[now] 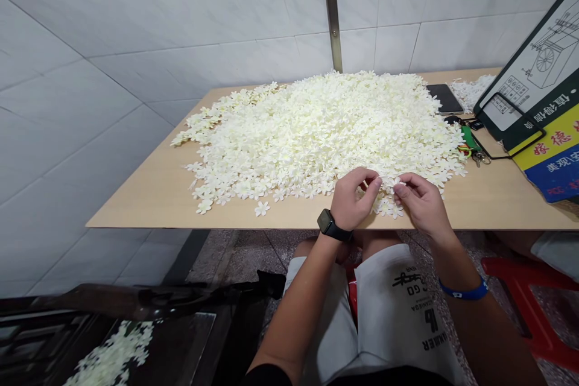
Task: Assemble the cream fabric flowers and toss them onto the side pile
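speckled flooring (246, 256) shows below the near edge of the worktop (145, 199), and from where i stand a red stool (534, 307) sits under its right end. one lone flower (262, 209) lies just inside that near edge, left of the wristwatch (335, 226); a careless sweep could knock it off. further right along the same edge, the left hand (356, 196) has thumb and forefinger drawn close, though i can't tell whether a petal sits between them. the right hand (420, 199) seems to pinch a white flower (389, 186) at its fingertips, over the front fringe of the heap of flowers (316, 132). pulling too hard there could tear a thin petal. behind, the heap spreads toward the far edge, loose and piled; a shove could make it slide. near the right end lie keys (482, 157) and, farther back, a dark phone (446, 98) beside the heap, which spilling blossoms could bury. beyond, a metal strip (332, 15) runs up the tiled wall (226, 0).
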{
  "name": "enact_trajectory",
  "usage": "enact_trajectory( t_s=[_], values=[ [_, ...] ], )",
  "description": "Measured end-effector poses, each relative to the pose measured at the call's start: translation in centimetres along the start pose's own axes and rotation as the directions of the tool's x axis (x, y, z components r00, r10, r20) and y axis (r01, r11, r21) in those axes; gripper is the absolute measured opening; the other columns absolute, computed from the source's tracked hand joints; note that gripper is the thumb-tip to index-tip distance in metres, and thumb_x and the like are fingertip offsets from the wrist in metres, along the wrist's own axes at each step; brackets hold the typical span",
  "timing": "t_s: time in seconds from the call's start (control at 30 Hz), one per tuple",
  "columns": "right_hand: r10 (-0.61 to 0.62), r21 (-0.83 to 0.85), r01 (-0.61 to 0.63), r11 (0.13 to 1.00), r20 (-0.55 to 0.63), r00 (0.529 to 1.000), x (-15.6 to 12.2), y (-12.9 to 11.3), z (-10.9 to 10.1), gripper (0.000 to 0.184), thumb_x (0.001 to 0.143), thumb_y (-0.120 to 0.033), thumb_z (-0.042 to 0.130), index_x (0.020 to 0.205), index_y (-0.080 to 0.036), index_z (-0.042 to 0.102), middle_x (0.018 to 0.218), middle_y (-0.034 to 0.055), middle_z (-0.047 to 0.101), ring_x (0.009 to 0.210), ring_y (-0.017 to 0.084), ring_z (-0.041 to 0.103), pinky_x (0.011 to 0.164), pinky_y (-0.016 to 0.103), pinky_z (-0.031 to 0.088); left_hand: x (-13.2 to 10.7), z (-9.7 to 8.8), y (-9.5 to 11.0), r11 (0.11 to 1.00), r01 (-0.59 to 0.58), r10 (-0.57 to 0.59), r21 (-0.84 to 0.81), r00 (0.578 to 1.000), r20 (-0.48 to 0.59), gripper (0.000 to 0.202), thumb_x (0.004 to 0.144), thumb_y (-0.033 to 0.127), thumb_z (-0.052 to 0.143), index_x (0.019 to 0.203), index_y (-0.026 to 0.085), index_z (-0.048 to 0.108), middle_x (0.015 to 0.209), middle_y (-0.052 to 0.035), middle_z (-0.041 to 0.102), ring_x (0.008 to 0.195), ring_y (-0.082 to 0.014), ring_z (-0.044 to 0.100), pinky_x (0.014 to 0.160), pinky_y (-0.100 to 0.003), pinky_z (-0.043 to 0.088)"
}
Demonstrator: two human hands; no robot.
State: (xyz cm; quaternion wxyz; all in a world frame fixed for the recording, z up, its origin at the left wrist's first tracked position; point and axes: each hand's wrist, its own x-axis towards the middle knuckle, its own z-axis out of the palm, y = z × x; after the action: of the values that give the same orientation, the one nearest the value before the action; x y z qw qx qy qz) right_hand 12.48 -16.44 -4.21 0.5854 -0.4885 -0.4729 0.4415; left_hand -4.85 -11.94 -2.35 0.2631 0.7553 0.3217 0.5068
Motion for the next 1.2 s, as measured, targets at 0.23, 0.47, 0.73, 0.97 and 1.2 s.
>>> enact_trajectory(
  t_s=[0.23,0.47,0.73,0.97,1.2],
  values=[
    [-0.013,0.034,0.013,0.999,-0.001,1.0,0.1,0.3,-0.1,0.028,0.083,-0.045,0.081,0.09,-0.023,0.067,0.07,-0.0031,0.062,0.064,0.011,0.057,0.063,0.024,0.048,0.1,-0.3,0.3,0.98,0.171,-0.172,-0.099,0.985,0.002,0.039,0.098,0.042,0.057,0.068,0.017,0.059,0.063,0.0005,0.059,0.062,-0.0103,0.054,0.063,-0.025,0.044],
    [0.012,0.05,-0.009,0.999,-0.059,0.998,0.3,0.6,-0.1,0.028,0.078,-0.043,0.086,0.083,-0.021,0.069,0.065,-0.0021,0.064,0.058,0.012,0.059,0.058,0.025,0.049,0.1,0.3,-0.9,0.987,0.156,-0.148,0.047,0.98,-0.129,0.017,0.097,0.027,0.059,0.106,0.019,0.071,0.111,-0.0082,0.076,0.108,-0.0199,0.07,0.095,-0.034,0.055],
    [0.033,0.051,-0.03,0.998,-0.072,0.997,0.2,0.3,0.0,0.029,0.079,-0.043,0.084,0.074,-0.02,0.068,0.059,-0.0028,0.059,0.054,0.011,0.055,0.054,0.024,0.045,0.1,0.2,-0.6,0.985,-0.067,0.087,0.156,0.989,-0.122,0.017,0.099,0.026,0.059,0.104,0.02,0.074,0.112,-0.0079,0.075,0.111,-0.0191,0.067,0.102,-0.038,0.054],
    [0.038,-0.023,-0.04,0.999,-0.062,0.997,0.1,-0.2,0.0,0.041,0.079,-0.055,0.081,0.068,-0.019,0.064,0.054,-0.004,0.052,0.05,0.009,0.045,0.049,0.023,0.036,0.1,0.4,-0.7,0.973,-0.229,0.224,0.021,0.967,0.124,0.017,0.095,0.024,0.068,0.109,0.022,0.078,0.108,-0.0068,0.078,0.102,-0.0175,0.071,0.093,-0.033,0.057],
    [0.063,-0.003,-0.063,0.998,-0.038,0.997,0.0,-0.4,0.0,0.042,0.074,-0.049,0.088,0.06,-0.019,0.062,0.05,-0.0044,0.049,0.048,0.008,0.042,0.048,0.024,0.03,0.2,0.5,-0.6,0.991,-0.087,0.1,-0.106,0.987,0.126,0.011,0.093,0.021,0.07,0.097,0.02,0.08,0.099,-0.0066,0.079,0.092,-0.0153,0.074,0.085,-0.029,0.059]
  ],
)
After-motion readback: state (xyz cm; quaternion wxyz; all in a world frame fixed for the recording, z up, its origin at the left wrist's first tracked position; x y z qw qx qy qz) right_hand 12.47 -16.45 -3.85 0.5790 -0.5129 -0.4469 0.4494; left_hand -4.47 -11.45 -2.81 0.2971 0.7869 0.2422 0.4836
